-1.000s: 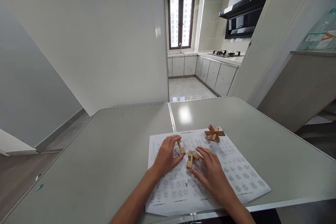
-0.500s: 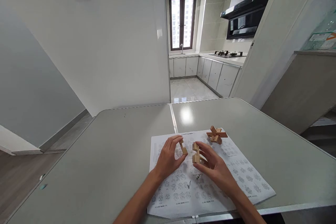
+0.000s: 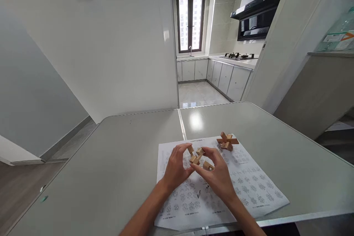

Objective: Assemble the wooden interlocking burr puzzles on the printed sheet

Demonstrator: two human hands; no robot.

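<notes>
My left hand [image 3: 175,167] pinches a small notched wooden puzzle piece [image 3: 191,151] between thumb and fingers. My right hand [image 3: 217,173] grips a second wooden piece [image 3: 203,160], and the two pieces touch and cross between my hands, just above the printed instruction sheet [image 3: 249,184]. An assembled wooden cross-shaped puzzle [image 3: 227,141] stands on the sheet's far right part, apart from both hands.
The sheet lies near the front edge of a grey folding table [image 3: 124,155] with a seam down its middle. A white wall stands behind the table on the left. A kitchen with cabinets and a window opens beyond. A counter [image 3: 318,88] stands to the right.
My right hand lifted its wooden piece from the sheet and brought it left against the piece in my left hand. The left hand stayed nearly in place.
</notes>
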